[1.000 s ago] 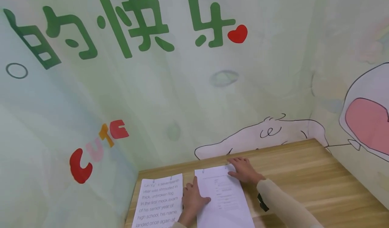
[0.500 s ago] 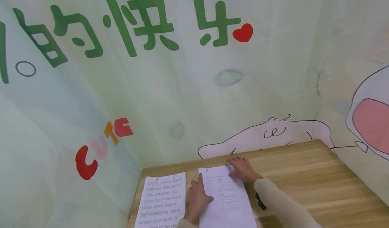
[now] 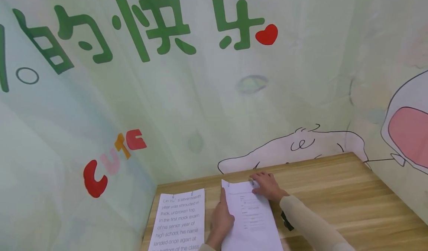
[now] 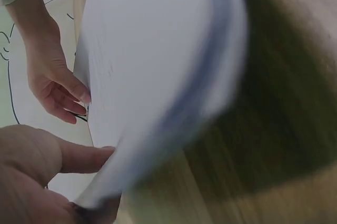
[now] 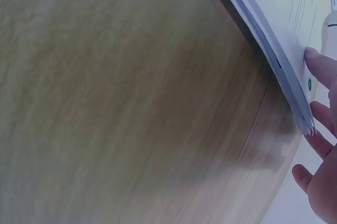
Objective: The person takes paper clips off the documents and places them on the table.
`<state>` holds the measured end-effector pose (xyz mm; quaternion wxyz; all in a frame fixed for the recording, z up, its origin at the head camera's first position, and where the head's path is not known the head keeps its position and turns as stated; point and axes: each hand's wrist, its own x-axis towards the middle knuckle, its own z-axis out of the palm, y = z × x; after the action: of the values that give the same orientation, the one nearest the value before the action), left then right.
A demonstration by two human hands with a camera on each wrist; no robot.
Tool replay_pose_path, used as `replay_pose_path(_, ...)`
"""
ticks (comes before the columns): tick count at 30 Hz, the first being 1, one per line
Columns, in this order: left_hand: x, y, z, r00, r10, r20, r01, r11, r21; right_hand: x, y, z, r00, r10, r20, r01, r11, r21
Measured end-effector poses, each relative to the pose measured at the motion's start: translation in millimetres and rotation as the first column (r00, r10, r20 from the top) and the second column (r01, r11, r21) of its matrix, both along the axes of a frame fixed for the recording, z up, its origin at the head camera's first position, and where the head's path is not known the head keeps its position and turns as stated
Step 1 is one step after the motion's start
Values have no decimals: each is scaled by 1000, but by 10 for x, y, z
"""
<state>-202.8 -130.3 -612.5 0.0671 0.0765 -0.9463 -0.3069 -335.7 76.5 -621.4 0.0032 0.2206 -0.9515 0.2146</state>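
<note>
A thick stack of printed paper (image 3: 249,221), clipped along its top edge, lies on the wooden table. My left hand (image 3: 221,217) pinches the stack's left edge near the top, thumb above and fingers beneath; in the left wrist view the sheets bend upward there, blurred. My right hand (image 3: 267,186) holds the top right corner by a paper clip (image 3: 253,182), thumb (image 5: 318,63) on the top sheet and fingers round the edge. Another paper clip (image 3: 229,184) sits at the top left. The lower part of the stack runs out of the head view.
To the left lies a second clipped paper (image 3: 178,221) with large printed text. The wooden table (image 3: 321,191) meets printed fabric walls (image 3: 187,106) at the back and sides. A dark object (image 3: 287,221) shows beneath the right forearm.
My left hand has turned and shifted right, from lying along the stack's left edge to pinching it. The top left corner has risen. The right hand stays at its corner.
</note>
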Motion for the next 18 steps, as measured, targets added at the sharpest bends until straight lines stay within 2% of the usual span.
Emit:
replay_pose_path(5,51,-34,23,996,-30,-83,38,995,95,2,26,9,1000,13,-3,-13,1000,14)
replay_pose_path(8,87,-64,42,991,-20,-132,45,981,189,1,59,43,999,28,33,-27,999,-20)
replay_pose_path(13,144,-111,68,990,19,-143,29,946,324,-9,124,129,984,14,175,15,987,-160)
replay_pose_path(18,175,-131,129,990,3,-141,57,906,419,-34,154,245,962,8,274,82,945,-316)
